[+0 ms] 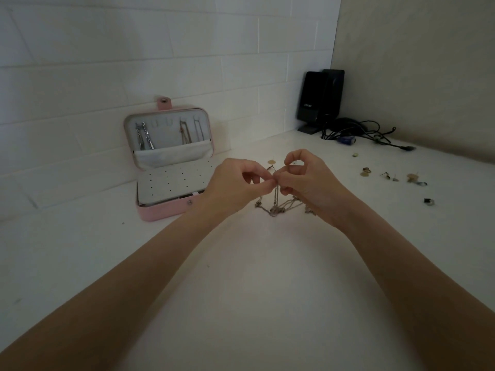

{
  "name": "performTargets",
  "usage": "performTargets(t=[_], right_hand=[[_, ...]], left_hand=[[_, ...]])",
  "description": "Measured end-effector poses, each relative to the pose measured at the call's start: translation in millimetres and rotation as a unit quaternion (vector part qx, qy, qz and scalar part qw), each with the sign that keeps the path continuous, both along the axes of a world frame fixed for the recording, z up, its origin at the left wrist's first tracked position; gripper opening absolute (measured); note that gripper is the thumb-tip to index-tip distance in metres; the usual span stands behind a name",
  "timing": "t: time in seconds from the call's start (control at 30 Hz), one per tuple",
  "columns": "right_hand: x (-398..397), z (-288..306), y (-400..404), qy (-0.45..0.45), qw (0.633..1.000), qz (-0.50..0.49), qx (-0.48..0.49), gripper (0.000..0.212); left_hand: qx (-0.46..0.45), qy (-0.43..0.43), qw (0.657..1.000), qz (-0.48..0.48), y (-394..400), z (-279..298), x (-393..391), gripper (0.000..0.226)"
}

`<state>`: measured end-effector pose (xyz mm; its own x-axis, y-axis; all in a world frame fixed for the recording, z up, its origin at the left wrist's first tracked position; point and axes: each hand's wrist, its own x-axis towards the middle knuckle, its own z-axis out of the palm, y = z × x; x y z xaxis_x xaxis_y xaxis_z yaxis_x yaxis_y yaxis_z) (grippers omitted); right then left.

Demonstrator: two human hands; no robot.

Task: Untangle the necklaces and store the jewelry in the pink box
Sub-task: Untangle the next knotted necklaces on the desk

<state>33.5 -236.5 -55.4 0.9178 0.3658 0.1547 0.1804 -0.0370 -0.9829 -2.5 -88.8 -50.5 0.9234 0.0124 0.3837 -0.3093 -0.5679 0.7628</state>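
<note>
Pinching a tangle of fine necklaces between thumb and fingertips, a person's left hand and right hand meet just above a white table. Both hands' remaining fingers are curled; the chains hang nearly straight down from the pinch, then fan out sideways where the knotted lower loops touch the tabletop.

To the left stands the pink box, open, its long side running left to right. Its lid leans upright against a white tiled wall, and chains already hang from hooks inside it. A perforated white panel covers the base.

Small earrings and rings lie scattered on the table to the right, well apart from the box, with one stud just behind the hands. Two black speakers and a heap of dark cables fill the far corner, where a beige wall meets the tiles.
</note>
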Motion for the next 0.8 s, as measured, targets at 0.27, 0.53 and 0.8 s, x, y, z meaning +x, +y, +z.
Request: performTargets(t=[0.27, 0.53, 0.8], right_hand=[[2.8, 0.3, -0.3, 0.097, 0.987, 0.035, 0.122, 0.024], [1.4, 0.4, 2.4, 0.060, 0.991, 0.027, 0.116, 0.024], [0.8, -0.4, 3.9, 0.046, 0.990, 0.033, 0.127, 0.022]], left_hand=[[-0.068, 0.022, 0.997, -0.017, 1.8, -0.2, 1.3, 0.017], [-0.184, 0.078, 0.980, -0.001, -4.2, -4.1, 1.8, 0.019], [-0.210, 0.082, 0.974, 0.015, -4.1, -2.4, 1.3, 0.021]])
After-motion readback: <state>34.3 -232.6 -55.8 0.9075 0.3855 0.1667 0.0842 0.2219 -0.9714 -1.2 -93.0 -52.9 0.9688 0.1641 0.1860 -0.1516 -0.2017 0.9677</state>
